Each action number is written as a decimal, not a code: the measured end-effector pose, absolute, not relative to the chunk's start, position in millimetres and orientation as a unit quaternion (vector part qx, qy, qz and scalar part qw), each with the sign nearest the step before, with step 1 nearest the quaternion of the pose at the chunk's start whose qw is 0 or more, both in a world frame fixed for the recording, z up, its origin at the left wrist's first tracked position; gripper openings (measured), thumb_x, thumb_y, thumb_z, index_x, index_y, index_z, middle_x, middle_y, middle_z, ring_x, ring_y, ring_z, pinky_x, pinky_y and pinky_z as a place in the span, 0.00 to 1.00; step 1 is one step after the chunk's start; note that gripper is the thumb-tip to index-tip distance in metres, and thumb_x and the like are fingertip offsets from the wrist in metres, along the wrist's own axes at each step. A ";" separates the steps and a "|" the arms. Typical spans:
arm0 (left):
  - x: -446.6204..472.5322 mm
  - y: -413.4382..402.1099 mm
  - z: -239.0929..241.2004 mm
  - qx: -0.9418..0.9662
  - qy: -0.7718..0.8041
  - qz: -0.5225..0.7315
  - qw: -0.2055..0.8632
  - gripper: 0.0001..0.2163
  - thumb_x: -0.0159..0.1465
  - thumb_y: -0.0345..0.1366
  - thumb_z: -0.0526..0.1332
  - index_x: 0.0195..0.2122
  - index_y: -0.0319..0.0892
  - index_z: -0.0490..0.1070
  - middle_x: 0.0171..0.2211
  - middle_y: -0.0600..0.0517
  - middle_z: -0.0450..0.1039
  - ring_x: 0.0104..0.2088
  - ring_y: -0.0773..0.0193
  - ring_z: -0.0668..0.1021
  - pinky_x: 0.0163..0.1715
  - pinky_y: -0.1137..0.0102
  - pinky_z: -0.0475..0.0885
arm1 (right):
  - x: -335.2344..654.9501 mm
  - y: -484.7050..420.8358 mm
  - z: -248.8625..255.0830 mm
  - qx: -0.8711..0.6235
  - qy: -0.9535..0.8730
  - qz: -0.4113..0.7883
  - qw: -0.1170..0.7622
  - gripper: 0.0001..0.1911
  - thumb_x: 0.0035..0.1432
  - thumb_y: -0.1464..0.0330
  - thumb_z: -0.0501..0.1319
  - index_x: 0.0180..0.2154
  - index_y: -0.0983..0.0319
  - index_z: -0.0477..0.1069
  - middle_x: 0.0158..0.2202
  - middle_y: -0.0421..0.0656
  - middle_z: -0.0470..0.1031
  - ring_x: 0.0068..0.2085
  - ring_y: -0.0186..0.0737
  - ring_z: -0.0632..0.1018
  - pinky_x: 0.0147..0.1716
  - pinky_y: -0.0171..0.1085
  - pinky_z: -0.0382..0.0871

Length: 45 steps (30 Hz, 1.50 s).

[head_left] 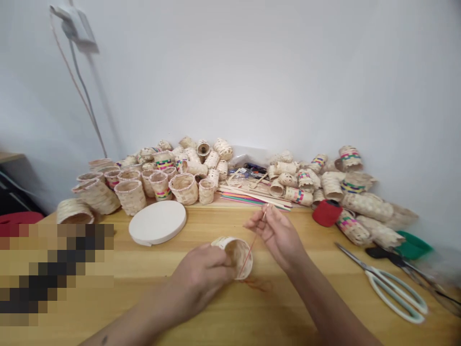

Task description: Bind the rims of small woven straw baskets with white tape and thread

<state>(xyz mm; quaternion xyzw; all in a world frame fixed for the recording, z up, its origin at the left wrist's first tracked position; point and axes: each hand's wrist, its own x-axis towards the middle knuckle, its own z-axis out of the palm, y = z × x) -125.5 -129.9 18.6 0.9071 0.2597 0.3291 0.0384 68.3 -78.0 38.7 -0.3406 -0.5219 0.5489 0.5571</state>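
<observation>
A small woven basket (236,254) lies tilted on its side, its round mouth facing right. My left hand (205,271) is closed around its left side. A red thread (248,258) runs taut from the lower rim of the basket up to my right hand (275,233). The fingers of that hand are pinched together on a small thin thing at the thread's upper end, perhaps a needle, too blurred to be sure. Loose red thread (257,285) trails on the table below the basket's mouth.
A white disc-shaped roll (157,222) lies left of my hands. Several rimmed woven baskets (130,197) stand behind it. Unrimmed baskets (367,206) are heaped at the right, near white-handled scissors (392,293) and a red object (327,213). Coloured strips (252,199) lie along the back.
</observation>
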 end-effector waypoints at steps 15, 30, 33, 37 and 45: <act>-143.4 -119.1 30.5 0.750 0.241 0.415 0.455 0.14 0.62 0.46 0.61 0.29 0.40 0.75 0.26 0.48 0.71 0.28 0.64 0.74 0.28 0.69 0.70 | 150.2 -19.5 29.9 -0.416 -0.408 0.485 0.652 0.18 0.48 0.55 0.65 0.28 0.58 0.60 0.17 0.28 0.47 0.16 0.27 0.47 0.13 0.25 0.41; -146.5 -108.0 17.6 0.708 0.265 0.395 0.522 0.12 0.60 0.42 0.63 0.28 0.36 0.75 0.27 0.52 0.69 0.29 0.68 0.69 0.31 0.73 0.63 | 72.4 -85.3 41.8 -0.337 -0.743 0.532 0.229 0.12 0.53 0.61 0.63 0.28 0.64 0.76 0.23 0.37 0.71 0.27 0.32 0.67 0.28 0.31 0.59; -146.5 -109.1 19.6 0.701 0.269 0.392 0.532 0.12 0.60 0.41 0.63 0.28 0.36 0.75 0.27 0.52 0.68 0.29 0.68 0.68 0.31 0.74 0.62 | 71.1 -84.7 40.0 -0.353 -0.749 0.510 0.234 0.13 0.51 0.60 0.64 0.25 0.63 0.73 0.20 0.35 0.66 0.24 0.30 0.64 0.24 0.30 0.56; -146.4 -111.3 21.9 0.699 0.260 0.392 0.538 0.11 0.60 0.41 0.63 0.28 0.37 0.76 0.27 0.52 0.68 0.29 0.67 0.69 0.31 0.73 0.62 | 84.3 -67.3 34.2 -0.456 -0.778 0.331 0.278 0.16 0.56 0.57 0.58 0.25 0.62 0.71 0.22 0.36 0.68 0.26 0.33 0.68 0.26 0.30 0.58; -148.1 -104.8 14.6 0.682 0.301 0.427 0.511 0.15 0.59 0.46 0.63 0.27 0.37 0.75 0.27 0.51 0.69 0.30 0.66 0.70 0.32 0.71 0.64 | 130.7 -26.8 19.3 -0.620 -0.707 0.127 0.316 0.11 0.56 0.64 0.57 0.26 0.61 0.73 0.18 0.39 0.65 0.24 0.39 0.67 0.24 0.33 0.51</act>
